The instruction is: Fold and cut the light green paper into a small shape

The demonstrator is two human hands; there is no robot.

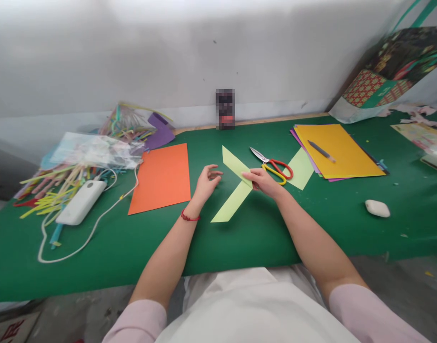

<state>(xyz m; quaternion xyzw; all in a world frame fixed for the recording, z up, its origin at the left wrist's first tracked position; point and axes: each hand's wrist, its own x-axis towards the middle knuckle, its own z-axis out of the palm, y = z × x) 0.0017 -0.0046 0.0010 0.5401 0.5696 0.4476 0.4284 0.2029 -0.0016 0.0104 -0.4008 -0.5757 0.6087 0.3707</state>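
My right hand pinches a light green paper strip at its bend, where two slanted arms meet in a sideways V. To the left of the strip, my left hand holds nothing, its fingers curved and apart. Just behind my right hand lie scissors with one red and one yellow handle loop, blades pointing away to the left. Another piece of light green paper rests on the table beyond the handles, partly under the scissors. An orange sheet lies left of my left hand.
A yellow sheet tops a paper stack, with a pen on it. A white earbud-style case sits at right. At left are a corded white power bank and colourful strips. A dark pixelated object stands by the wall.
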